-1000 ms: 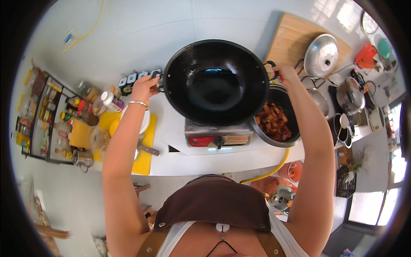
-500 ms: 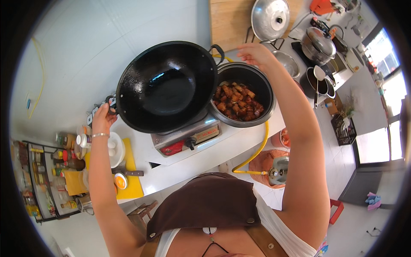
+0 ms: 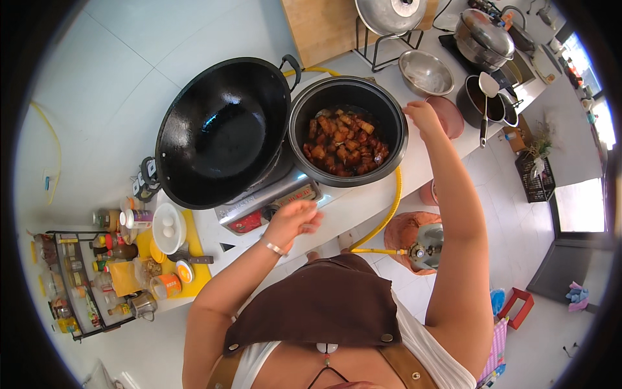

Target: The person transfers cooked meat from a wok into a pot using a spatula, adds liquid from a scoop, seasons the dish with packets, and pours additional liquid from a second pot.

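My left hand (image 3: 295,225) is in the air in front of the stove, slightly blurred, fingers apart and holding nothing. My right hand (image 3: 424,118) is beside the right rim of a deep black pot (image 3: 299,155), its fingers loosely bent; whether they touch the rim is hard to tell. Glossy browned chunks of meat (image 3: 343,146) sit in dark liquid inside the pot. Left of it, a large black wok (image 3: 223,129) rests tilted on a portable gas stove (image 3: 275,201), with no hand on it.
A steel bowl (image 3: 426,72), a pink bowl (image 3: 447,117) and a lid (image 3: 392,13) on a black rack are at the back right. A cleaver (image 3: 197,259) and white bowl (image 3: 170,228) lie on a yellow board, beside a jar rack (image 3: 78,279). A yellow hose (image 3: 392,220) runs to a gas cylinder (image 3: 424,249).
My left hand has let go of the wok's left handle and moved right, in front of the stove. My right hand has come down beside the pot's rim. The view has shifted.
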The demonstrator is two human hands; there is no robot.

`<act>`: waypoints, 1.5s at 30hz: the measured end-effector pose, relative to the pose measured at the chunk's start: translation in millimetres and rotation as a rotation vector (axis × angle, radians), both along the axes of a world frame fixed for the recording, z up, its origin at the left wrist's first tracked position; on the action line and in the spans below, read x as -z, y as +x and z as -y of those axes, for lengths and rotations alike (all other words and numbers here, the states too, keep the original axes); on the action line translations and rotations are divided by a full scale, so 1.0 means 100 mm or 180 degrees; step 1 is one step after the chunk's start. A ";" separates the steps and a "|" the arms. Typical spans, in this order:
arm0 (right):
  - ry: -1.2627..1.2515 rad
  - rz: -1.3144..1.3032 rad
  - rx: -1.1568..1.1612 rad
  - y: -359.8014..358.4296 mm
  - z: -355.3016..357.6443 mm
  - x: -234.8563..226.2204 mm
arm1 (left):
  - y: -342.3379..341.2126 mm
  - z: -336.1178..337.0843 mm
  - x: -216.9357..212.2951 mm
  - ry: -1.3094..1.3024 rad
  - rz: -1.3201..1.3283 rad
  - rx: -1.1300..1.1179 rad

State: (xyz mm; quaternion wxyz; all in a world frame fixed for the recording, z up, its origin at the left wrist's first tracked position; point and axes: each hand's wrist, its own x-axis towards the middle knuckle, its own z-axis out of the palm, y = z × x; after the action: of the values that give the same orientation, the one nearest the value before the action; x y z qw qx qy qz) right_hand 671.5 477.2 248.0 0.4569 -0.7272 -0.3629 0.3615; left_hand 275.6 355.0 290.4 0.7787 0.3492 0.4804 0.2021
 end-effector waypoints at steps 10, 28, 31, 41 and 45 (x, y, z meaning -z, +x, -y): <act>-0.0210 -0.0417 -0.0657 -0.10 -0.81 0.28 | 0.71 -0.34 0.50 -0.0172 -0.0186 -0.2033; 0.0394 -0.1292 0.0558 0.12 2.39 -0.68 | 0.59 0.71 -0.22 0.0786 0.0326 -0.0751; 0.0508 -0.1253 0.1241 -0.06 3.32 -0.90 | 0.67 1.09 -0.46 0.0827 0.0451 -0.0232; 0.0904 -0.1529 0.2825 0.55 6.38 -0.27 | 1.97 2.79 -0.32 0.0986 0.0341 0.1248; 0.1160 -0.1374 0.3051 1.08 7.25 -0.08 | 2.76 3.48 -0.13 0.0854 0.0299 0.1595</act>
State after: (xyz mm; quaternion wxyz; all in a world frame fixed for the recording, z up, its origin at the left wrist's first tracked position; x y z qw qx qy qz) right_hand 779.4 -247.8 256.3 0.7525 -0.6296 0.0537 0.1854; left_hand 551.6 6.8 303.0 0.7726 0.5472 0.3116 0.0811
